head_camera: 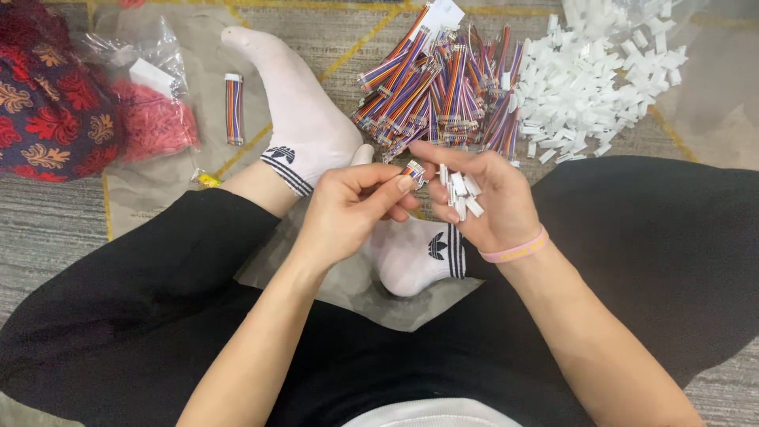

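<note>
My left hand (348, 209) pinches the end of a short multicoloured ribbon cable (413, 171) between thumb and forefinger. My right hand (482, 198), with a pink band on its wrist, lies palm up and cups several small white plastic connector housings (460, 192); its fingertips meet the cable end. Both hands hover above my crossed legs in black trousers and my white socks (304, 119).
A heap of multicoloured ribbon cables (439, 87) lies on the floor ahead. A pile of white connector housings (593, 75) sits to its right. One lone cable (234, 109) lies at left by a clear bag of red parts (154, 119) and a patterned red cushion (47, 95).
</note>
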